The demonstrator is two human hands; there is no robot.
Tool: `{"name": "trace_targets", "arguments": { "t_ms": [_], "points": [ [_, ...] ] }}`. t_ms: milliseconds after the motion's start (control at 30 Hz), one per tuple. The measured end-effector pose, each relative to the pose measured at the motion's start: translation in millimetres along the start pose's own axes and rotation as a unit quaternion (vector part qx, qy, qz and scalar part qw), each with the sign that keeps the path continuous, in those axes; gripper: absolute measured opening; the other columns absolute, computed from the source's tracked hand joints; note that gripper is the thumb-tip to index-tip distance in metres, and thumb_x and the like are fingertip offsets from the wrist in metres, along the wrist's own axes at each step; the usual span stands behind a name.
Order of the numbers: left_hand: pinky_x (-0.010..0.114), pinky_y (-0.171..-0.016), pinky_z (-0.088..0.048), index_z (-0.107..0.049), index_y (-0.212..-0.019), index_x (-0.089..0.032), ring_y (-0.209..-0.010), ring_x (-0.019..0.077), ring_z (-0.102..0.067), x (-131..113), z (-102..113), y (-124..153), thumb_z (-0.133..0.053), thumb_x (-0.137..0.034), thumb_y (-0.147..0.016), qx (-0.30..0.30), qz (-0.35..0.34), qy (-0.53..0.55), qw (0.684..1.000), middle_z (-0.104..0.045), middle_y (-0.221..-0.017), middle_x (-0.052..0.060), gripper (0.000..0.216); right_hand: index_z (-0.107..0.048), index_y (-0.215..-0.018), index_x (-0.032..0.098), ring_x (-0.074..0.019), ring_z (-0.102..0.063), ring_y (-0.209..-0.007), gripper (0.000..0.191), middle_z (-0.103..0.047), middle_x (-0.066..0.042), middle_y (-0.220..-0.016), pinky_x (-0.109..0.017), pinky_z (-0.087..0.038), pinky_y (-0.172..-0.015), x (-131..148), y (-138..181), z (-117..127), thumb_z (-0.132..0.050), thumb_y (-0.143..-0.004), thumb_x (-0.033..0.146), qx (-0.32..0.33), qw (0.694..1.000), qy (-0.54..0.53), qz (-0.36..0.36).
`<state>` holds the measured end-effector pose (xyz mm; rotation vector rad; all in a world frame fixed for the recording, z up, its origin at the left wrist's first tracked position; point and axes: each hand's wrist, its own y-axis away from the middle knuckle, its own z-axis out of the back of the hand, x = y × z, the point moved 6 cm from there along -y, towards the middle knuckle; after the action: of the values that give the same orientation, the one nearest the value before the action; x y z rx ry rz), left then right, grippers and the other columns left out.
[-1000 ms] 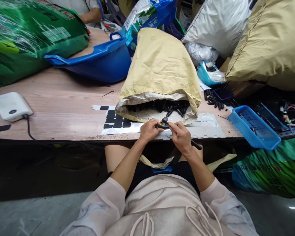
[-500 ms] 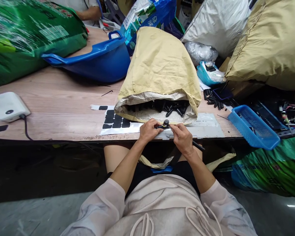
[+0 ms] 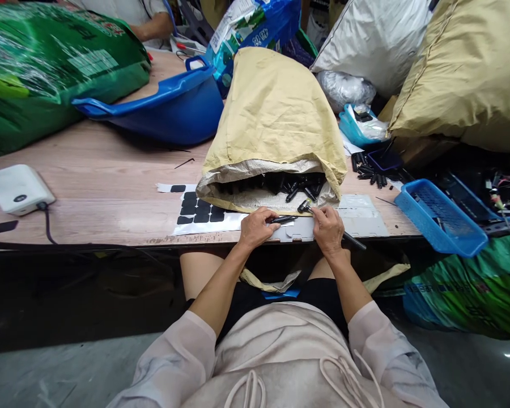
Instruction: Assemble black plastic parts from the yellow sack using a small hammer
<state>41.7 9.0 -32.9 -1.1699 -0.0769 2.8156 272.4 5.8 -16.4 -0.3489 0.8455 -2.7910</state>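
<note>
The person is sitting at the table [image 3: 102, 187] and working at its near edge, just in front of the open sack [image 3: 276, 124]. The left hand [image 3: 257, 226] is pinching a thin black piece [image 3: 284, 219]. Its grip is clenched on one end, so the piece is lying low over the white sheet [image 3: 225, 222] and pointing toward the other hand. The right hand [image 3: 329, 229] is wrapping its grip around a black rod [image 3: 355, 243]. The rod's rear is sticking out past the wrist over the table edge, while its front tip, which seems to carry a small yellowish bit, is resting at the sack's mouth. The two held parts are near each other but not touching.

Judging by this, the step in hand is small assembly work with one part in each hand, and the parts are being held apart rather than mated. Bringing them together would call for lining up the two ends with fine finger control, keeping both grips firm and the rod tip clear of the loose black parts [image 3: 291, 187] spilling from the sack.

Black pads [image 3: 199, 211] are sitting on the sheet's left half. A blue basket [image 3: 440, 218] is lying well to the right, and a white box [image 3: 19, 188] far to the left.
</note>
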Motion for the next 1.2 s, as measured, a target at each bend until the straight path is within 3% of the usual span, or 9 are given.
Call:
{"name": "trace_targets", "arguments": {
  "t_ms": [200,400,533,667,867,1033,1200],
  "points": [
    [0.032,-0.081,-0.051,-0.079,-0.098,-0.027,-0.091,0.0213,-0.069,-0.7,-0.3,0.8,-0.075,-0.024,-0.081,-0.001,-0.016,0.002,1.0,-0.077,-0.102,0.0,0.018,-0.078,-0.115,0.026,-0.0212,-0.05,-0.086,0.029,-0.065,-0.008,-0.098,-0.033,-0.038,-0.076,-1.0,6.6,-6.9,-0.054,-0.099,0.02,-0.021,1.0,0.013,-0.013],
    [0.032,-0.08,-0.05,-0.079,-0.101,-0.026,-0.089,0.0204,-0.068,0.9,-0.3,1.2,-0.07,-0.027,-0.086,0.016,-0.029,0.005,0.999,-0.076,-0.102,0.001,0.018,-0.075,-0.121,0.026,-0.0244,-0.05,-0.094,0.032,-0.065,-0.009,-0.107,-0.037,-0.039,-0.081,6.4,4.8,1.0,-0.058,-0.095,0.021,-0.013,1.0,-0.002,-0.022],
    [0.031,-0.08,-0.05,-0.079,-0.101,-0.027,-0.089,0.02,-0.068,1.2,0.4,2.3,-0.067,-0.029,-0.088,0.014,-0.037,0.009,0.999,-0.076,-0.101,0.0,0.017,-0.072,-0.128,0.026,-0.0279,-0.05,-0.106,0.038,-0.065,-0.01,-0.116,-0.04,-0.039,-0.087,14.4,2.1,6.0,-0.063,-0.091,0.024,0.008,1.0,-0.025,-0.011],
    [0.031,-0.081,-0.049,-0.08,-0.103,-0.026,-0.089,0.0199,-0.068,0.7,-1.0,3.1,-0.067,-0.028,-0.088,0.011,-0.035,0.005,0.999,-0.075,-0.102,0.001,0.02,-0.07,-0.13,0.024,-0.0273,-0.05,-0.101,0.041,-0.064,-0.011,-0.111,-0.038,-0.038,-0.084,8.2,2.8,6.7,-0.064,-0.089,0.024,0.03,0.999,-0.003,-0.038],
    [0.031,-0.077,-0.049,-0.082,-0.11,-0.026,-0.087,0.0198,-0.069,0.9,-0.1,4.0,-0.059,-0.028,-0.094,0.0,-0.036,0.005,0.999,-0.076,-0.101,0.002,0.028,-0.071,-0.126,0.023,-0.0248,-0.051,-0.098,0.033,-0.064,-0.01,-0.113,-0.035,-0.036,-0.08,-1.5,4.3,1.6,-0.056,-0.097,0.023,0.091,0.994,0.024,-0.057],
    [0.032,-0.09,-0.051,-0.08,-0.113,-0.026,-0.109,0.0231,-0.07,4.7,-0.6,2.9,-0.051,-0.027,-0.099,-0.019,-0.039,0.035,0.998,-0.079,-0.114,0.003,0.032,-0.073,-0.123,0.024,-0.0243,-0.052,-0.095,0.031,-0.065,-0.009,-0.111,-0.034,-0.035,-0.078,-1.1,1.6,0.4,-0.055,-0.099,0.022,0.088,0.994,0.033,-0.058],
    [0.035,-0.096,-0.051,-0.08,-0.113,-0.025,-0.112,0.025,-0.071,7.8,-2.3,1.2,-0.051,-0.029,-0.1,-0.025,-0.039,0.047,0.998,-0.079,-0.118,0.004,0.031,-0.074,-0.122,0.024,-0.0253,-0.051,-0.095,0.03,-0.065,-0.01,-0.11,-0.036,-0.036,-0.079,-0.4,3.2,2.3,-0.056,-0.098,0.023,0.07,0.996,0.027,-0.056]
  ]
}}
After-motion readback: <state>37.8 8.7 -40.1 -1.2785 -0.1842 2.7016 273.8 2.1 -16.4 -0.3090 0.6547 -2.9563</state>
